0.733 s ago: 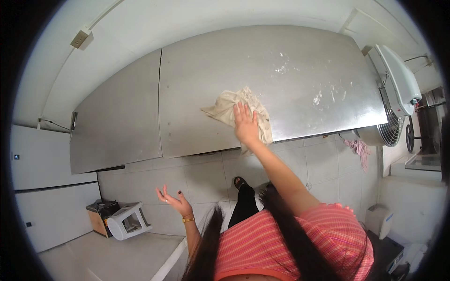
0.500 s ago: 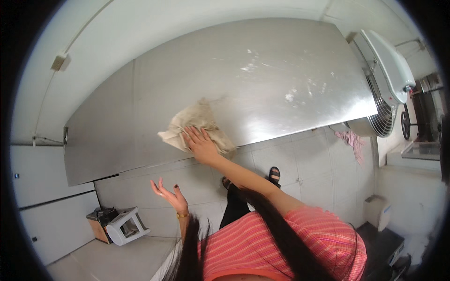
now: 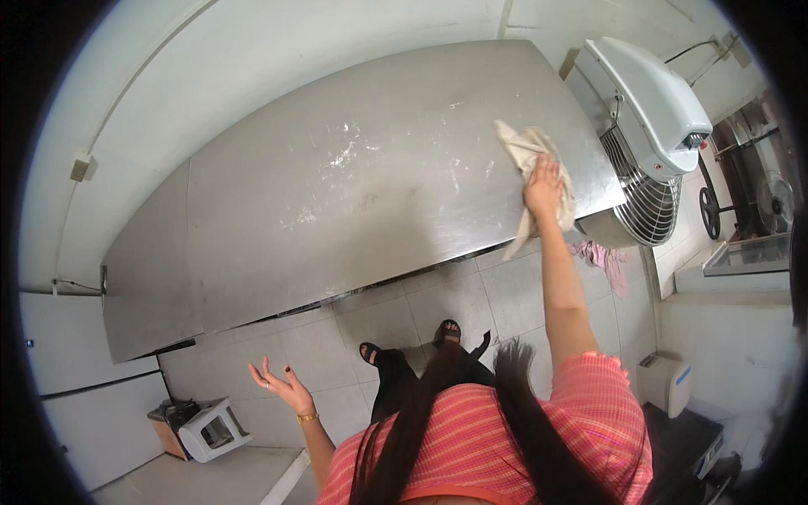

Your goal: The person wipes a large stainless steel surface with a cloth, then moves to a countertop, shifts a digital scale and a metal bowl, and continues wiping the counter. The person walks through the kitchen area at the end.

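My right hand (image 3: 544, 192) presses a crumpled beige cloth (image 3: 530, 148) onto the right end of a long stainless steel table (image 3: 278, 160). One end of the cloth droops over the table's front edge. The palm is down and the cloth spreads out beyond the fingers. White smears (image 3: 345, 151) and wet-looking patches mark the steel to the left of the cloth. My left hand (image 3: 288, 392), with a ring and a gold-coloured wristband, hangs in the air in front of the table with fingers apart, holding nothing.
A white mixer (image 3: 648, 109) with a wire bowl guard (image 3: 644, 185) stands against the table's right end. A pink cloth (image 3: 604, 263) hangs below that corner. An upturned white stool (image 3: 214, 429) lies at lower left. A white bin (image 3: 665, 384) stands at lower right.
My right hand has swept the beige cloth from the table's middle front to its right end. My view has shifted rightward. The left hand still hovers with fingers apart.
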Motion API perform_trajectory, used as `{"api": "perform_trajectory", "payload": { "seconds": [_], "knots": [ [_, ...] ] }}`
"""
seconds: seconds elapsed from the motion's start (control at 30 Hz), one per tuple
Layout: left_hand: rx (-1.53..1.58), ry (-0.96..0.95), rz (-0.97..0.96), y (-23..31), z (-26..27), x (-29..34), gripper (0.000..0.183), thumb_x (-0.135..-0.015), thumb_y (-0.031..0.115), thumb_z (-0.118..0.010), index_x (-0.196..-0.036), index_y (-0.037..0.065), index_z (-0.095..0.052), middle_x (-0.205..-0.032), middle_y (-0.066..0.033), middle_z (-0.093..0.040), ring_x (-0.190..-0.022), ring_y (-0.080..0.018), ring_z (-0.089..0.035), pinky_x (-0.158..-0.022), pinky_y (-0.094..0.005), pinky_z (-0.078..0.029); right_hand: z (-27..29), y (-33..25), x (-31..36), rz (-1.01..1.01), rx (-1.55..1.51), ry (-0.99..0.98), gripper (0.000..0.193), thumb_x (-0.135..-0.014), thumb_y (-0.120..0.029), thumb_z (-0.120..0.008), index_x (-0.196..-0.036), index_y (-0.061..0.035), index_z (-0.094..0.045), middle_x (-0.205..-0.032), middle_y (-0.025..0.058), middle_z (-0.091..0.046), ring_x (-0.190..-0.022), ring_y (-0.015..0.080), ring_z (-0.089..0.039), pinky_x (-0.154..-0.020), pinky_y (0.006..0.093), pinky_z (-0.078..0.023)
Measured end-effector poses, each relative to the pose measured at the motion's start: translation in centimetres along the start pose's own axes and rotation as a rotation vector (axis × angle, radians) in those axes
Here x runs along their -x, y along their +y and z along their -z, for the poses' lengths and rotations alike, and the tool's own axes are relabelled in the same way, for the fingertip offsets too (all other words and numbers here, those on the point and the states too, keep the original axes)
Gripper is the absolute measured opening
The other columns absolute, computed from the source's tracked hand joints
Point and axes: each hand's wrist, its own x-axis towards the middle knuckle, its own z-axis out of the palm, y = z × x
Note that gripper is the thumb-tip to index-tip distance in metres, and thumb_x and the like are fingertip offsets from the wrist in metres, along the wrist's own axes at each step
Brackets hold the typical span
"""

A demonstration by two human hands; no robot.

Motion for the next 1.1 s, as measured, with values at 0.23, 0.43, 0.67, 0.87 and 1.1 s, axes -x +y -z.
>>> {"api": "perform_trajectory", "payload": {
  "seconds": [0.23,0.43,0.67,0.87,1.1],
  "knots": [
    [0.23,-0.016,0.094,3.0,-2.8,-0.5,0.057,-0.092,0.036,-0.048,-0.132,-0.002,-0.035,-0.149,-0.0143,-0.013,-0.133,-0.0321,-0.026,-0.107,-0.0465,-0.024,-2.8,-15.6,11.4,0.558,-0.188,-0.043,0.053,-0.091,-0.02,-0.041,-0.139,0.001,-0.03,-0.144,0.0195,-0.033,-0.133,0.0342,-0.031,-0.109,0.0499,-0.022],
    [0.221,0.091,-0.112,7.7,-7.8,-7.8,0.066,-0.095,0.048,-0.037,-0.133,-0.005,-0.033,-0.147,-0.018,-0.017,-0.132,-0.0342,-0.027,-0.106,-0.0474,-0.025,-0.7,-34.2,23.0,1.103,-0.522,-0.324,0.049,-0.091,-0.021,-0.041,-0.138,-0.0086,-0.038,-0.146,0.0112,-0.033,-0.135,0.0288,-0.031,-0.111,0.0479,-0.02],
    [0.192,0.15,0.005,4.3,-10.6,-11.9,0.058,-0.096,0.042,-0.035,-0.13,-0.005,-0.035,-0.146,-0.0214,-0.017,-0.131,-0.0381,-0.027,-0.104,-0.0476,-0.029,-7.3,-33.0,5.0,0.767,-0.156,-0.202,0.053,-0.093,-0.021,-0.035,-0.143,-0.0048,-0.025,-0.148,0.0141,-0.027,-0.134,0.032,-0.031,-0.107,0.0551,-0.023],
    [0.145,0.182,-0.016,2.3,-13.6,-12.5,0.053,-0.097,0.036,-0.034,-0.128,-0.007,-0.038,-0.144,-0.0233,-0.02,-0.128,-0.0399,-0.03,-0.103,-0.0473,-0.03,-8.7,-33.4,-4.6,0.601,-0.062,-0.184,0.055,-0.096,-0.029,-0.03,-0.146,-0.0087,-0.018,-0.152,0.0117,-0.017,-0.14,0.0308,-0.018,-0.112,0.0497,-0.015],
    [0.248,0.231,-0.004,1.9,-13.5,-12.2,0.053,-0.096,0.034,-0.037,-0.128,-0.007,-0.038,-0.144,-0.024,-0.022,-0.127,-0.0397,-0.033,-0.105,-0.0475,-0.027,-5.7,-44.8,17.3,1.287,-0.52,-0.429,0.052,-0.09,-0.025,-0.039,-0.135,0.0003,-0.037,-0.141,0.0209,-0.036,-0.132,0.0326,-0.033,-0.109,0.0457,-0.023]
  ]
}}
